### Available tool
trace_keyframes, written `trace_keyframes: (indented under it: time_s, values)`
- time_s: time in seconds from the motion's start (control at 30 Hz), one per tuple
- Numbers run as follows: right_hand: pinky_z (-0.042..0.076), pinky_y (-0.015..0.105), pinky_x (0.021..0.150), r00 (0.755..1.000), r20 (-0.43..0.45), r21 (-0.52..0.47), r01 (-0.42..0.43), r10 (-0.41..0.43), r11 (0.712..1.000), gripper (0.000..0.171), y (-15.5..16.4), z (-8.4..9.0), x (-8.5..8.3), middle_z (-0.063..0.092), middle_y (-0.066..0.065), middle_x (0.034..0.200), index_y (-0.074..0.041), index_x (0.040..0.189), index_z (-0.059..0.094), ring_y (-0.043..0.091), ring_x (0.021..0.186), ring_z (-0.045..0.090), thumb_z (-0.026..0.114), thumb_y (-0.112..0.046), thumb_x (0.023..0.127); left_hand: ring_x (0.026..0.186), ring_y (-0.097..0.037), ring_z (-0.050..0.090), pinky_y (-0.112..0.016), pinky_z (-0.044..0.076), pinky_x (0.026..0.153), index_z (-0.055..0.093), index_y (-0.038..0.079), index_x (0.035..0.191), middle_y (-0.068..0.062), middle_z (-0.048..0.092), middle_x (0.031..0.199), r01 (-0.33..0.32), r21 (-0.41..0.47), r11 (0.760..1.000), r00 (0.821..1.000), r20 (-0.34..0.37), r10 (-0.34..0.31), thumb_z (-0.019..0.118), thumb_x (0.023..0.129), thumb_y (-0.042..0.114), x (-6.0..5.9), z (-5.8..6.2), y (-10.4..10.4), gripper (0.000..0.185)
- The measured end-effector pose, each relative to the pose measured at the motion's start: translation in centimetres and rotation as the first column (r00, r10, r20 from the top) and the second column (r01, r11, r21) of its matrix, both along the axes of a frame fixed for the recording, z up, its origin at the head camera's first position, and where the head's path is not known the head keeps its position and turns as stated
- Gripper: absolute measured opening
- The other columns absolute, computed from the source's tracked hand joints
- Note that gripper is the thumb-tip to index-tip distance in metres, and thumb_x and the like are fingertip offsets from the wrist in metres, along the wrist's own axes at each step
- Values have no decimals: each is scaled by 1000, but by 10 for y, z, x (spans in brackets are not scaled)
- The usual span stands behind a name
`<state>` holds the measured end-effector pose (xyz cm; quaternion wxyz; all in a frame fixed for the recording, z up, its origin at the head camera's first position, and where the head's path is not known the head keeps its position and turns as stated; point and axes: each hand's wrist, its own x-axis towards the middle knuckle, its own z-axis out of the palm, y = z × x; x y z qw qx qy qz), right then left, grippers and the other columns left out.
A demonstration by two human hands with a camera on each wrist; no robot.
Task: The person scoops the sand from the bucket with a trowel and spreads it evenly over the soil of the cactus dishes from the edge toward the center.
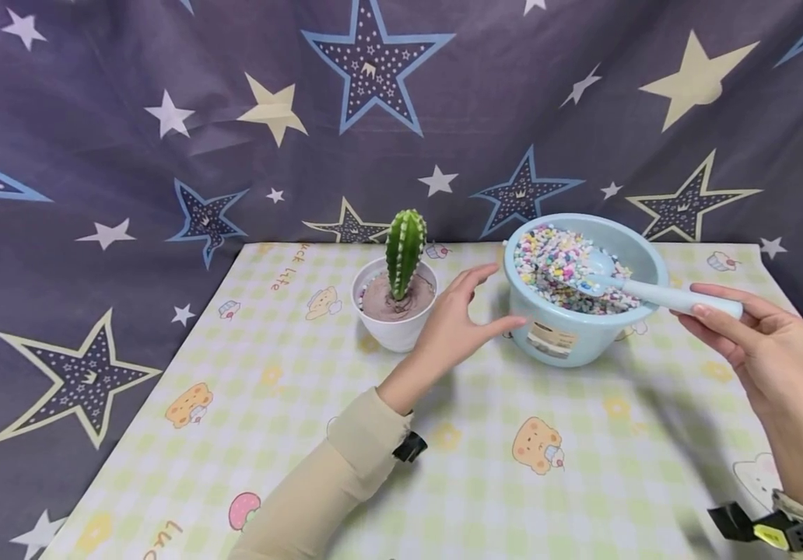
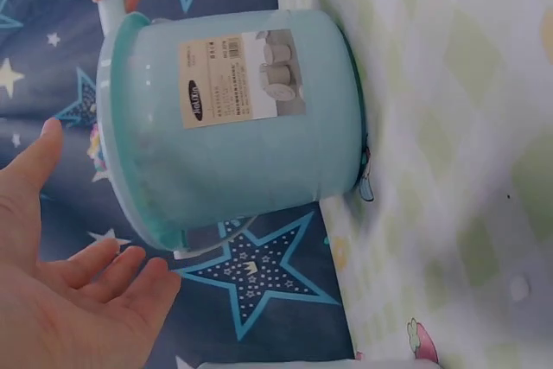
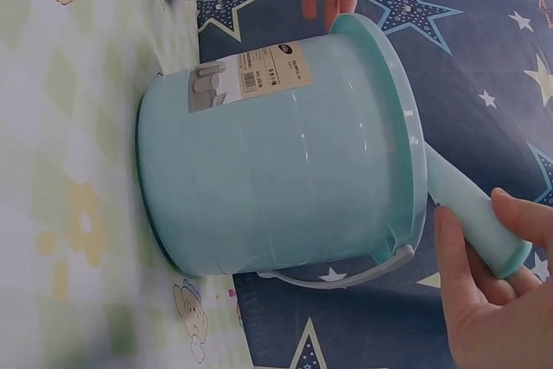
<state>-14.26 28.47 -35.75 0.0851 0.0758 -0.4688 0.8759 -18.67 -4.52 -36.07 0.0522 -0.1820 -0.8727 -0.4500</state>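
My right hand grips the handle of a light blue scoop. The scoop's bowl lies among small multicoloured pebbles inside a light blue bucket that bears a paper label. In the right wrist view the scoop handle slants out over the rim between thumb and fingers. My left hand is beside the bucket's left side, fingers spread and holding nothing. In the left wrist view that hand's fingertips are near the bucket. Just left of it stands a white pot with a green cactus in brownish soil.
A pale green checked cloth with cartoon prints covers the table. Behind it hangs a dark curtain with stars. The bucket's thin wire-like handle hangs at its side.
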Motion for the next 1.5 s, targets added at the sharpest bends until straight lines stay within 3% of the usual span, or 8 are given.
trace_keyframes:
  time_s: [0.23, 0.43, 0.67, 0.8, 1.17, 1.5]
  values:
    - [60, 34, 82, 999, -18, -9, -26, 26, 1000, 37, 1, -1, -2, 74, 17, 107, 13, 118, 67, 25, 94, 76, 46, 27, 90, 139, -11, 47, -29, 40, 117, 52, 18, 144, 3, 55, 146, 48, 48, 998, 999, -23, -47, 82, 82, 37, 16, 12, -20, 72]
    - [59, 34, 83, 999, -23, -8, -25, 25, 1000, 37, 2, -2, -2, 74, 17, 108, 13, 118, 66, 25, 95, 76, 47, 27, 90, 135, -11, 52, -32, 43, 115, 56, 18, 141, 3, 59, 142, 49, 75, 996, 995, -86, -43, 83, 81, 31, 27, 24, -43, 66]
    - [60, 34, 82, 1000, -7, -17, -25, 25, 1000, 38, 4, -5, -3, 74, 17, 108, 13, 119, 66, 25, 95, 76, 47, 27, 90, 131, -12, 55, -32, 42, 116, 62, 17, 135, 2, 62, 138, -11, 86, 996, 981, -190, 28, 85, 80, 26, 33, 36, -77, 61]
    - [60, 35, 82, 1000, -8, -34, -30, 30, 999, 38, 4, -5, -4, 74, 18, 108, 13, 118, 67, 26, 95, 76, 45, 27, 90, 133, -14, 54, -30, 43, 115, 62, 13, 135, 0, 62, 137, -38, 137, 990, 981, -182, 63, 84, 81, 20, 33, 38, -96, 59]
    - [61, 36, 82, 998, -41, -65, -50, 47, 997, 39, 1, -5, -5, 74, 20, 108, 15, 118, 66, 28, 96, 76, 42, 29, 90, 139, -17, 49, -34, 41, 118, 58, 14, 139, -3, 56, 144, -185, 124, 975, 975, -104, 198, 84, 81, 21, 16, 18, -133, 63]
    - [61, 37, 82, 998, -29, -71, -55, 53, 996, 40, -1, -4, -6, 73, 21, 109, 15, 119, 65, 28, 97, 75, 41, 29, 90, 144, -22, 42, -38, 36, 121, 50, 11, 145, -5, 49, 151, -235, 110, 966, 971, -14, 238, 84, 81, 23, -4, -3, -149, 73]
